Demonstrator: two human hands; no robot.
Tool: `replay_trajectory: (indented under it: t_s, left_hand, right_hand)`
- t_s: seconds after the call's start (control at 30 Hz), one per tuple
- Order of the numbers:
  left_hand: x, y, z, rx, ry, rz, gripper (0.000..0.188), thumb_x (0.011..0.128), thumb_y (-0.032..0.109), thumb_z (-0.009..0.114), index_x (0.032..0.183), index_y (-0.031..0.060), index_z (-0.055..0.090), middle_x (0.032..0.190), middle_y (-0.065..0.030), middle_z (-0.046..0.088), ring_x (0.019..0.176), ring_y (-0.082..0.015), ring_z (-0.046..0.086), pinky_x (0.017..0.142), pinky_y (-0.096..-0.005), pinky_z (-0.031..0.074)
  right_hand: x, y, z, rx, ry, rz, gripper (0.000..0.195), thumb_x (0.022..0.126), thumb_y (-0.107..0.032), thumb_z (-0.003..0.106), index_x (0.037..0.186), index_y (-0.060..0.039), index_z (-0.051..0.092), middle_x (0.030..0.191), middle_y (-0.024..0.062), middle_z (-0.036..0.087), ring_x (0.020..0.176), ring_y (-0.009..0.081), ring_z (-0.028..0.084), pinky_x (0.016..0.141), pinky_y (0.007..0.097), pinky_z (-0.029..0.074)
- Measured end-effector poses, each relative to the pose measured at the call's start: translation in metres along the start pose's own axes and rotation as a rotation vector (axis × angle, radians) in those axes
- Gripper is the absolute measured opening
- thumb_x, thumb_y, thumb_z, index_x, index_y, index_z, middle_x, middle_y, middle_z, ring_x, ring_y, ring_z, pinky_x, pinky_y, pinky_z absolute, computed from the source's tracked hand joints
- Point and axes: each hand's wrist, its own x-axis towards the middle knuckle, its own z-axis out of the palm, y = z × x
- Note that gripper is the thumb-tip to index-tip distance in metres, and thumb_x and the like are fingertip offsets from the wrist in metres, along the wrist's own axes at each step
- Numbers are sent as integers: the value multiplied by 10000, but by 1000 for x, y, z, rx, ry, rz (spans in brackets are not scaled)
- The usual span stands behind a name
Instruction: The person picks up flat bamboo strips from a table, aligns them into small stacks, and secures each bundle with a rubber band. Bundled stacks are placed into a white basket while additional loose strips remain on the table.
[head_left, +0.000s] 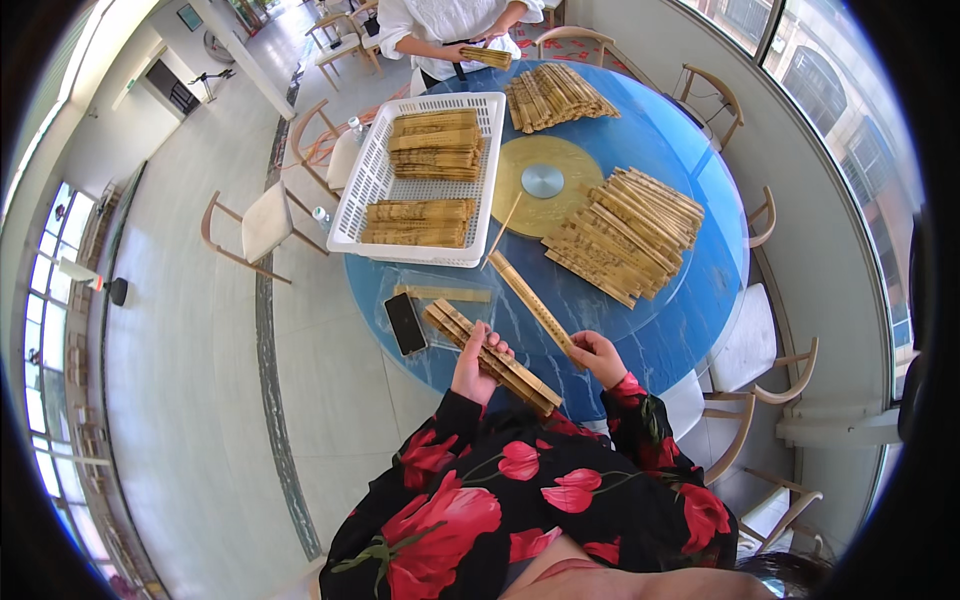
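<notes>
My left hand grips a small bundle of printed bamboo slats near the table's front edge. In my right hand is a single slat, held by its near end and slanting away to the left; dark markings run along it. Beyond that hand, a broad pile of slats lies fanned out on the table. Two stacks of slats, a far one and a near one, rest inside a white plastic basket. A thin stick leans by the basket's near right corner.
A black phone lies beside a clear plastic sleeve with a slat on the round blue table. Across it, a person in white holds slats near another pile. Chairs, including a left one, surround the table.
</notes>
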Motion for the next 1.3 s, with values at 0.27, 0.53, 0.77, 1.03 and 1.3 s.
replay_trajectory:
  t_s: [0.27, 0.53, 0.77, 1.03, 1.3]
  left_hand:
    - [2, -8, 0, 133, 24, 35, 413, 879, 455, 561, 1102, 117, 483, 928, -4, 535, 896, -165, 545, 809, -380, 460]
    - [14, -11, -7, 85, -131, -18, 301, 862, 291, 631, 1062, 116, 490, 931, -24, 537, 876, -184, 547, 796, -365, 462]
    - [12, -10, 3, 97, -9, 17, 155, 865, 122, 582, 997, 118, 499, 882, -17, 550, 810, -167, 547, 796, -362, 462]
    - [10, -7, -13, 20, 37, 0, 95, 899, 155, 567, 908, 142, 473, 735, 31, 459, 703, -111, 488, 790, -346, 428]
    - [-2, -1, -25, -15, 58, 5, 81, 890, 149, 568, 888, 154, 487, 722, 39, 462, 695, -115, 494, 785, -365, 435]
  right_hand:
    - [-47, -46, 43, -18, -152, 70, 217, 884, -143, 585, 1041, 5, 564, 872, -3, 581, 787, 60, 538, 703, 218, 451]
    - [-42, -39, 53, -149, -143, 25, 202, 872, -130, 586, 1016, 11, 576, 847, 11, 590, 769, 60, 540, 686, 218, 450]
    - [-17, -52, 19, -423, -177, -112, 211, 883, -200, 567, 952, -15, 645, 801, 46, 613, 704, 133, 580, 644, 263, 465]
    - [103, 18, -135, -1323, 706, -224, 302, 757, -149, 575, 1052, -83, 591, 1003, 98, 595, 1030, 305, 525, 822, 411, 456]
    - [141, 0, -171, -1597, 937, -101, 209, 803, -160, 513, 1001, -161, 581, 1030, 25, 555, 1032, 218, 532, 762, 396, 448]
